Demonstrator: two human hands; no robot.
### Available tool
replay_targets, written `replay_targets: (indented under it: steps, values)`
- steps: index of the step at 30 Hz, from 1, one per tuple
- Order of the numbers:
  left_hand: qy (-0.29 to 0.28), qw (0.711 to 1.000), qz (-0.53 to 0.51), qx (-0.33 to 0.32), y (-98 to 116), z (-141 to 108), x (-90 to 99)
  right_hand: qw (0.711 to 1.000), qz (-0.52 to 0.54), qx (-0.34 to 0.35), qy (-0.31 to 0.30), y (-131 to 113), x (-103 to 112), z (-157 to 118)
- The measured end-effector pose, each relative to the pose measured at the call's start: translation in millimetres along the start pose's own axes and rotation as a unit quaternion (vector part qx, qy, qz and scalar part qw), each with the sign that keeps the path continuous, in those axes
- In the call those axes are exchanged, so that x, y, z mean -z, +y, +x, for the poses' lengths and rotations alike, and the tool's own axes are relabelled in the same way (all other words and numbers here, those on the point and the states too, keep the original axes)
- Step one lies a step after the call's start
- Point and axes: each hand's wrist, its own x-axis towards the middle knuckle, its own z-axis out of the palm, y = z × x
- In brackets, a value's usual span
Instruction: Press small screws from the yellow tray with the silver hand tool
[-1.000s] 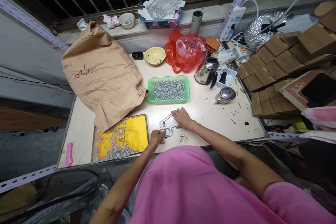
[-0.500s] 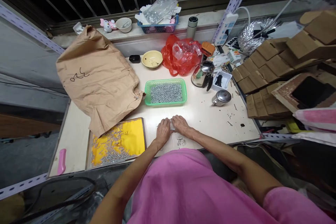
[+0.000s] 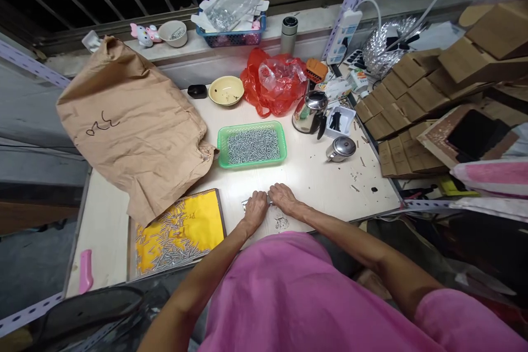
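My left hand (image 3: 256, 210) and my right hand (image 3: 284, 199) lie close together on the table in front of the green basket (image 3: 221, 146), fingers curled down. A small metallic piece (image 3: 244, 205) shows at the left edge of my left hand, and another bit of it shows between the hands; the fingers cover the rest. Many small silver pins (image 3: 253, 146) fill the basket. To the left, a yellow tray (image 3: 208, 214) holds more scattered pins, partly under a large brown paper bag (image 3: 140, 132).
A steel kettle (image 3: 310, 113) and a lidded metal pot (image 3: 341, 149) stand right of the basket. Behind are a yellow bowl (image 3: 226, 91) and a red plastic bag (image 3: 272, 82). Cardboard boxes (image 3: 421, 88) are stacked at right. A pink handle (image 3: 86, 271) lies at the front left corner.
The view has shifted, so the table objects sit further left. More of the metallic piece shows beside my left hand, and my hands stay close together.
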Motion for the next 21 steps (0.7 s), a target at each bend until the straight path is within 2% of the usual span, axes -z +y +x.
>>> replay_targets:
  steps: [8, 12, 16, 18, 21]
  values:
    - [-0.006, 0.998, -0.06, 0.014, -2, 3, 0.3, 0.999, 0.029, -0.015, -0.034, -3, 0, 2]
    - [0.057, 0.995, -0.079, 0.016, -4, -2, -5.4, 1.0, 0.018, -0.017, -0.013, 0, 7, -1]
    - [0.099, 0.991, -0.088, -0.028, -5, -22, -15.3, 0.999, 0.052, -0.006, 0.003, 7, 13, -8]
    - [0.084, 0.991, -0.09, -0.054, -5, -34, -17.8, 0.998, 0.056, -0.007, -0.002, 11, 14, -7]
    - [0.032, 0.993, -0.091, -0.072, -2, -48, -16.2, 0.999, 0.029, -0.022, -0.015, 15, 12, 2]
